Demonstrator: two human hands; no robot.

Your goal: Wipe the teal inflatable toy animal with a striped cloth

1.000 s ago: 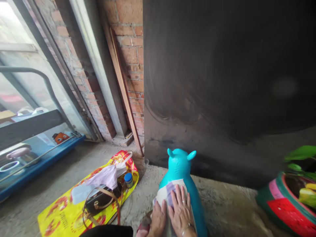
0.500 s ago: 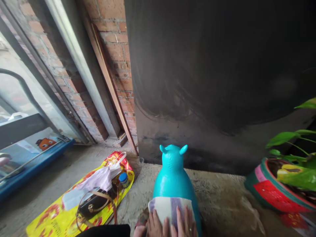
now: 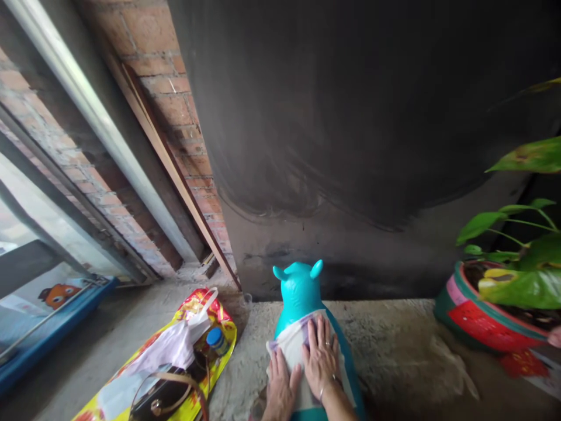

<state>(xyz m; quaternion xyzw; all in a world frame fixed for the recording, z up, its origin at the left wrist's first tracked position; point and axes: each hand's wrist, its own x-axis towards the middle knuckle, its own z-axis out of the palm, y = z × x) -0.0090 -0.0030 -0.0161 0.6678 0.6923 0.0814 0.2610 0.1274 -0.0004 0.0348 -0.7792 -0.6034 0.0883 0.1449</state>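
Toy: turquoise toy animal, lower middle of the frame, upright on the concrete floor; rounded head with two ears out to the sides, facing the dark panel.
Cloth: whitish cloth with pale purple patches, bottom centre, draped over the toy's back below the neck; turquoise shows around its edges.
Left hand: left hand on the cloth's left part, fingers stretched forward; grip uncurled, pressed flat rather than clasping.
Right hand: right hand just beside it, slightly higher in the frame, fingers fanned on the cloth; grip likewise flattened out. I note a ring on a finger and a bracelet at the wrist.
Yellow sheet: printed yellow sheet, lower left, on the floor; on it a jar with a blue lid, a lilac fabric piece and a dark bag with tan straps, cut by the bottom edge.
Cart: blue-edged cart, far left, bearing an orange cartoon figure.
Wall side: brick wall, upper left, with a wooden slat leaning before it.
Plant: leafy plant in a green-and-red pot, right side, well apart from the toy.
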